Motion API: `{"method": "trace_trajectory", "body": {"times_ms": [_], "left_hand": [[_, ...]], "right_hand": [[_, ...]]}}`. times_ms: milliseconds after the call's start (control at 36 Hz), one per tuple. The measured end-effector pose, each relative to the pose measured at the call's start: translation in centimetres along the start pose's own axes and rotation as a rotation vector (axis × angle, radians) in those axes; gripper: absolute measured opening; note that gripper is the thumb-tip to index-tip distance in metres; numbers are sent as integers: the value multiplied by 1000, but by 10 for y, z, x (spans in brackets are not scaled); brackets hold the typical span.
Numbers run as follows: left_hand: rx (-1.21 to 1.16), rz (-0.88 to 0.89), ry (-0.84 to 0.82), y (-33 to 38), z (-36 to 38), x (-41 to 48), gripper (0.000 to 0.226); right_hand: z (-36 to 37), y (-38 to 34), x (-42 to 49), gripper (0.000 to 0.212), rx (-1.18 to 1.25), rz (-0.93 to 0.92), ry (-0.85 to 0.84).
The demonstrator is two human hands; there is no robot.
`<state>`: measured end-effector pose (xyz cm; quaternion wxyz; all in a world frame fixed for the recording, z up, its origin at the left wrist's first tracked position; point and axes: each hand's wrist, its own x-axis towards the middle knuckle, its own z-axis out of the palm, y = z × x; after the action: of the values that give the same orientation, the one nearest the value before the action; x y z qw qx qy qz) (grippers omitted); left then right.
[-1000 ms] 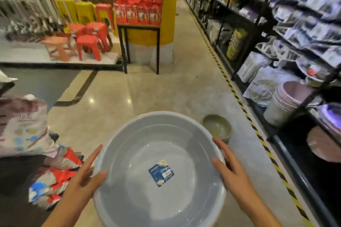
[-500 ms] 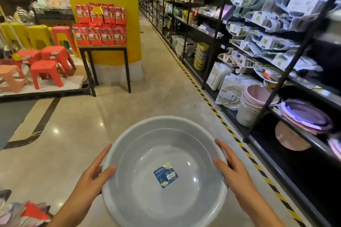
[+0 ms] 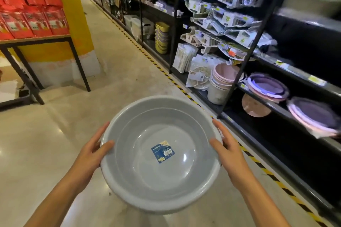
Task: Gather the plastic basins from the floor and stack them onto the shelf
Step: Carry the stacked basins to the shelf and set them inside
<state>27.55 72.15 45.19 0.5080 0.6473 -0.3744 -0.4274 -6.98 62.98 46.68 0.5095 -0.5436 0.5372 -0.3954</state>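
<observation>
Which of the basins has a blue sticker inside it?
The grey basin, held by the left hand and right hand. The purple basins on the shelf show none.

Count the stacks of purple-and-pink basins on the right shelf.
2. One stack sits on the middle shelf just right of the black upright; the other stack is nearer the camera, running off the right edge. More may be hidden deeper on the dark shelves.

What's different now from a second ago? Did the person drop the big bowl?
No. The view has swung right, toward the shelf with its pink basins; the small green bowl on the floor and the packets at the left have left the picture. Unchanged: the left hand and right hand still grip the grey basin by its rim, sticker inside.
</observation>
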Motion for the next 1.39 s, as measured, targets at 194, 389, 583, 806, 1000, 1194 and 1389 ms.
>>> {"method": "trace_trajectory", "body": {"times_ms": [194,389,583,806,1000,1194,1389], "left_hand": [[54,3,-72,5,14,80,59],[78,0,-52,13,48,171,59],[122,8,-36,28,81,253,61],[124,-21,-83,35,110,347,64],[110,2,-136,34,123,445,64],[164,0,-260,14,131,573,66],[218,-20,-334,-47,165,688,63]], "right_hand": [[3,8,66,53,0,27,80],[-5,20,164,52,11,-4,70],[-16,23,258,54,16,38,65],[-21,26,345,55,-4,57,94],[-7,28,416,54,-1,67,161],[23,47,492,54,-34,125,265],[45,130,577,56,-61,232,346]]}}
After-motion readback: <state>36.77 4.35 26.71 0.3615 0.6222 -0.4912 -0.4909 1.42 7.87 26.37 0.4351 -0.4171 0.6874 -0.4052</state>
